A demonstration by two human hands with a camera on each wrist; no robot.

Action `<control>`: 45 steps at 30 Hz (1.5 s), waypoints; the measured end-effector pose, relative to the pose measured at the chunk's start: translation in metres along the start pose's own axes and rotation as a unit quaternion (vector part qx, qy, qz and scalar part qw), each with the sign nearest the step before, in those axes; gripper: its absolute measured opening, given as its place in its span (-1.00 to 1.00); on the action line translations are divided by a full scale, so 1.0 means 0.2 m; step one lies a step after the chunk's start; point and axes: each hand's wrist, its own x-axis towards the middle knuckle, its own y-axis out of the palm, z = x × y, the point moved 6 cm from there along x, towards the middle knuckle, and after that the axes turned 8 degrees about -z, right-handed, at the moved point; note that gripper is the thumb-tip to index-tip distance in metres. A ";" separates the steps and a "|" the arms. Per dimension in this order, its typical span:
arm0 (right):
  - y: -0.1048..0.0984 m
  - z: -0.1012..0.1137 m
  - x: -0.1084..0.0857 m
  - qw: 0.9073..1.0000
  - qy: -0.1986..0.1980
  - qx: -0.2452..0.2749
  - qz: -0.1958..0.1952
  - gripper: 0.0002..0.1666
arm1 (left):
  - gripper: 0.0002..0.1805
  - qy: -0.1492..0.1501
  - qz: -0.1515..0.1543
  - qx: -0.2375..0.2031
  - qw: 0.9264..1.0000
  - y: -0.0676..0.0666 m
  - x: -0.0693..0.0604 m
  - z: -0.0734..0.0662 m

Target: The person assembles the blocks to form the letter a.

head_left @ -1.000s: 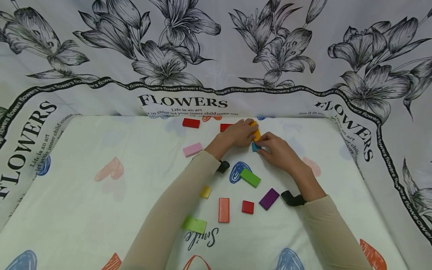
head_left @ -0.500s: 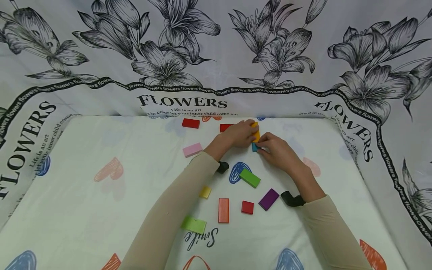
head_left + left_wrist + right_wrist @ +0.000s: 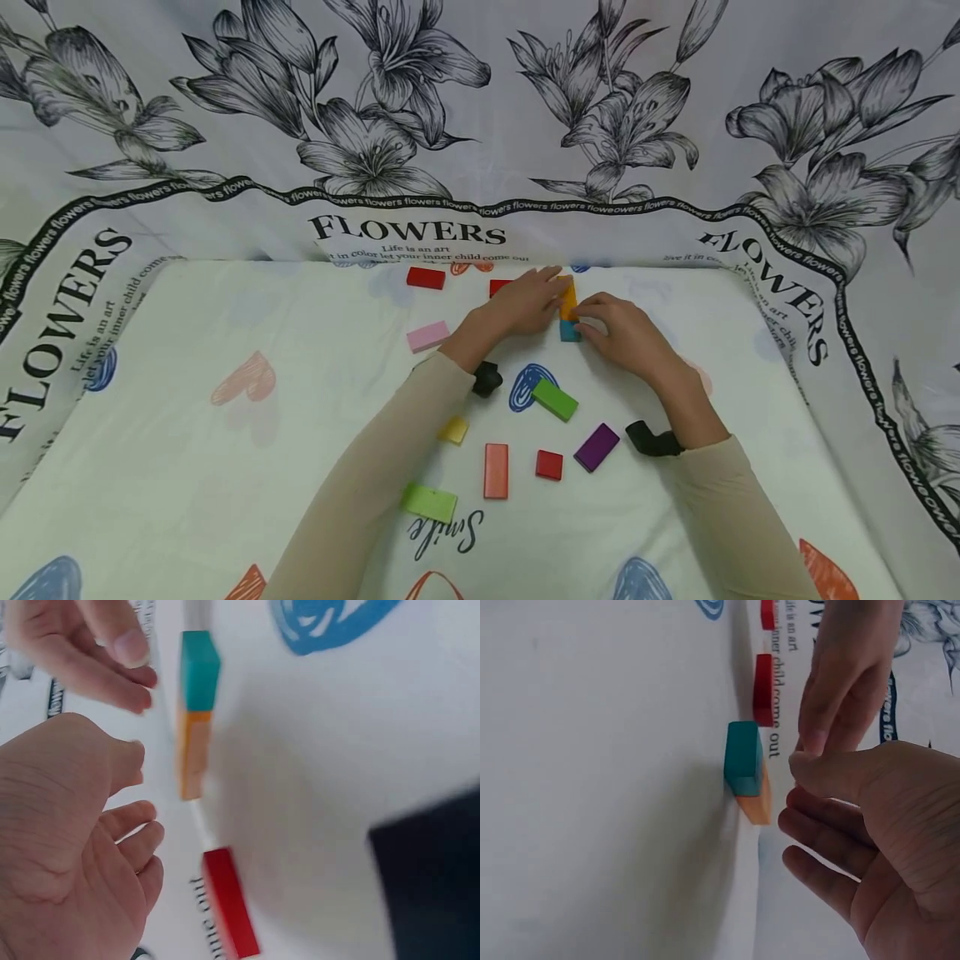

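Observation:
An orange block (image 3: 567, 297) and a teal block (image 3: 570, 331) stand end to end, touching, near the back of the cloth; both wrist views show them too, the teal block (image 3: 200, 671) against the orange block (image 3: 195, 754). My left hand (image 3: 527, 302) is just left of the orange block, fingers loosely bent; in the left wrist view a gap separates this hand (image 3: 90, 840) from the blocks. To the right of the pair is my right hand (image 3: 622, 333), and in the right wrist view the hand (image 3: 877, 832) has relaxed fingers with nothing between them.
Behind my left wrist lies a red block (image 3: 499, 287), with another red block (image 3: 425, 277) and a pink block (image 3: 427, 337) further left. Nearer are green (image 3: 555, 399), purple (image 3: 597, 447), small red (image 3: 549, 465), coral (image 3: 496, 471), yellow (image 3: 453, 430) and lime (image 3: 429, 502) blocks.
Both hands have let go of the blocks and drawn slightly apart, so more of the orange and teal blocks shows. The head view has tilted a little.

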 end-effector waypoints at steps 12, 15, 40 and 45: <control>0.07 -0.02 0.03 0.997 -0.015 0.008 0.069 -0.38 | -0.37 -0.057 -0.042 0.025 0.997 -0.10 -0.20 0.15; 0.06 -0.02 0.03 0.998 -0.023 0.008 0.064 -0.37 | -0.37 -0.070 -0.053 0.028 0.996 -0.11 -0.24 0.20; 0.08 -0.02 0.03 0.998 -0.032 0.020 0.049 -0.47 | -0.48 -0.081 -0.080 0.015 0.993 -0.10 -0.21 0.25; 0.08 -0.02 0.03 0.998 -0.041 0.013 0.047 -0.47 | -0.54 -0.083 -0.085 0.020 0.993 -0.09 -0.18 0.26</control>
